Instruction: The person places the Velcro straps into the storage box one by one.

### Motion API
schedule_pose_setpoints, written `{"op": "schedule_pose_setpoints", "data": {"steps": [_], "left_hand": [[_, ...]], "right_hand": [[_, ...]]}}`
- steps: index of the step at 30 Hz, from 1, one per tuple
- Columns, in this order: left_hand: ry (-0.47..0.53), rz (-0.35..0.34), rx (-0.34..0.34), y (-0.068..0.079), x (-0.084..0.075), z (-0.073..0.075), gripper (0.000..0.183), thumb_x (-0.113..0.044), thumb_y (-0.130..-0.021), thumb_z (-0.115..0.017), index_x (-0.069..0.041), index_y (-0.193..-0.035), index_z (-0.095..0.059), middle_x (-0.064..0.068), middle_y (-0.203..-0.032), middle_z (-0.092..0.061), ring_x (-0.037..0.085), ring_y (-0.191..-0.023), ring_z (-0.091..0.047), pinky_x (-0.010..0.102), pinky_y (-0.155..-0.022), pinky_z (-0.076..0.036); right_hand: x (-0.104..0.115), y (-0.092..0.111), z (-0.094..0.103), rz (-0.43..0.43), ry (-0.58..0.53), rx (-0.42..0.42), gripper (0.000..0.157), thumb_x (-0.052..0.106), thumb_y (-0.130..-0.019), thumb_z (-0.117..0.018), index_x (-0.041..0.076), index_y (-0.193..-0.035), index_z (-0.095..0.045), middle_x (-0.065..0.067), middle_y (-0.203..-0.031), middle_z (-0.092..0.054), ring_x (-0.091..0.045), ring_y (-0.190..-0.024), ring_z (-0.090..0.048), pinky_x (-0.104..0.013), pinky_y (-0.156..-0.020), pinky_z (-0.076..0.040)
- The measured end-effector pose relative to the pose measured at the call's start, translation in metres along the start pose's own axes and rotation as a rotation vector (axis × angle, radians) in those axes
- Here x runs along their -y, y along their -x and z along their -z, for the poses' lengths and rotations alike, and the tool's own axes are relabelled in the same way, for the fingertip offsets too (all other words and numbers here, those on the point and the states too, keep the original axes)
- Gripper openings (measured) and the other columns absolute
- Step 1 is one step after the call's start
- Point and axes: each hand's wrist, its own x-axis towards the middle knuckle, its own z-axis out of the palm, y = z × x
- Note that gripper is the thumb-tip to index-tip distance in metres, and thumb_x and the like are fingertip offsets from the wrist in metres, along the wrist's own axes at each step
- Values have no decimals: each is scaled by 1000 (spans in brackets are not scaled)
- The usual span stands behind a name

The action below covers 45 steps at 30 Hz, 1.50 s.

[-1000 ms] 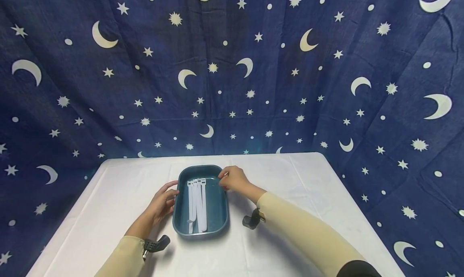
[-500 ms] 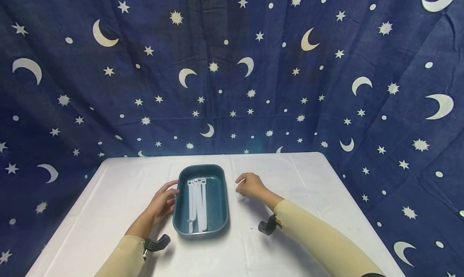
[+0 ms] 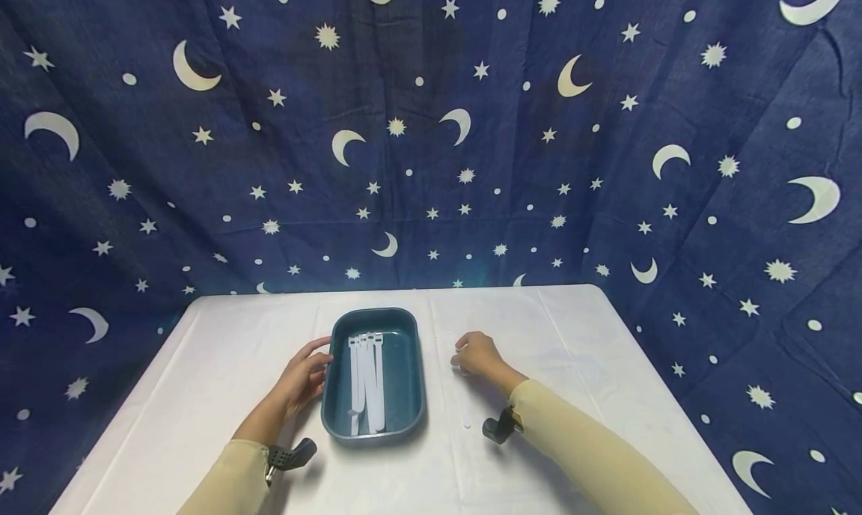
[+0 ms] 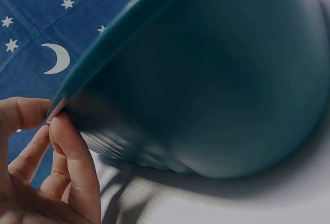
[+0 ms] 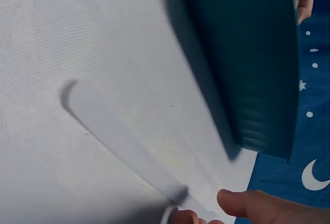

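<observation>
At its left rim, my left hand (image 3: 301, 378) holds a dark teal tray (image 3: 405, 395); in the left wrist view thumb and fingertips meet at the rim. Several white cable straps (image 3: 367, 384) with slotted heads lie lengthwise inside the tray. To the right of it, one more white strap (image 5: 126, 146) lies flat on the white cloth. My right hand (image 3: 480, 354) is over the upper part of this strap, fingers bent, with the thumb (image 5: 247, 203) apart from the fingertips (image 5: 185, 216) in the right wrist view. Its far end is mostly hidden by the hand.
A white cloth (image 3: 539, 328) covers the table. Behind and beside it hangs a dark blue curtain (image 3: 431, 156) with moons and stars. A black wrist camera (image 3: 498, 427) on the right arm and another camera (image 3: 292, 453) on the left arm stick out above the cloth.
My right hand has left the tray's right rim, moved right, and come down over the strap on the cloth. My left hand and the tray have stayed where they were.
</observation>
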Motion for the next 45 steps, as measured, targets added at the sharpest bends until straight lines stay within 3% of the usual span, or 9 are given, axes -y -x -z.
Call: {"op": "schedule_pose_setpoints", "data": {"steps": [4, 7, 11, 18, 32, 42, 45], "left_hand": [[-6, 4, -3, 0, 1, -1, 57, -23, -94, -55, -22, -148, -38, 18, -142, -48, 15, -98, -66, 29, -81, -57], [-10, 2, -4, 0, 0, -1, 57, -23, -94, -54, -21, -149, -38, 19, -143, -47, 16, -98, -66, 29, -81, -57], [-7, 2, -5, 2, 0, -1, 58, -23, -95, -55, -21, -150, -36, 20, -144, -45, 15, -99, -67, 29, -82, -57], [-7, 0, 2, 3, 0, -1, 58, -23, -96, -54, -20, -150, -35, 22, -146, -43, 15, -97, -67, 28, -80, -57], [4, 1, -7, -2, 1, 0, 58, -21, -95, -53, -21, -150, -35, 19, -143, -48, 12, -96, -68, 30, -83, -57], [1, -12, -7, -1, 0, -1, 58, -19, -94, -53, -20, -149, -36, 17, -139, -52, 13, -96, -68, 31, -83, -57], [-1, -13, -6, -1, 0, -1, 57, -20, -94, -53, -21, -149, -36, 17, -140, -52, 13, -97, -68, 31, -84, -57]], "right_hand": [[-4, -1, -7, 9, 81, -37, 36, 5, -76, -74, -7, -108, -67, -7, -64, -65, -15, -55, -60, -25, -54, -51], [-5, -2, -11, 17, 122, -78, 35, 4, -73, -76, -6, -106, -68, -12, -80, -70, -22, -71, -66, -33, -70, -57], [-5, -1, -15, 57, 137, -117, 35, 1, -70, -78, -7, -103, -69, -20, -101, -71, -31, -90, -67, -41, -85, -56], [-7, -1, -17, 61, 100, -126, 35, -3, -72, -77, -7, -106, -67, -23, -108, -69, -40, -107, -64, -46, -94, -52], [-6, -2, -20, 39, 107, -148, 32, -2, -71, -78, -6, -101, -68, -19, -100, -69, -32, -94, -65, -42, -88, -55], [-6, 1, -20, 39, 22, -147, 31, -2, -73, -73, -6, -103, -68, -16, -91, -70, -25, -79, -65, -37, -74, -57], [-6, 2, -19, 26, -5, -144, 32, 0, -74, -73, -6, -105, -68, -16, -93, -69, -26, -80, -66, -37, -76, -57]]}}
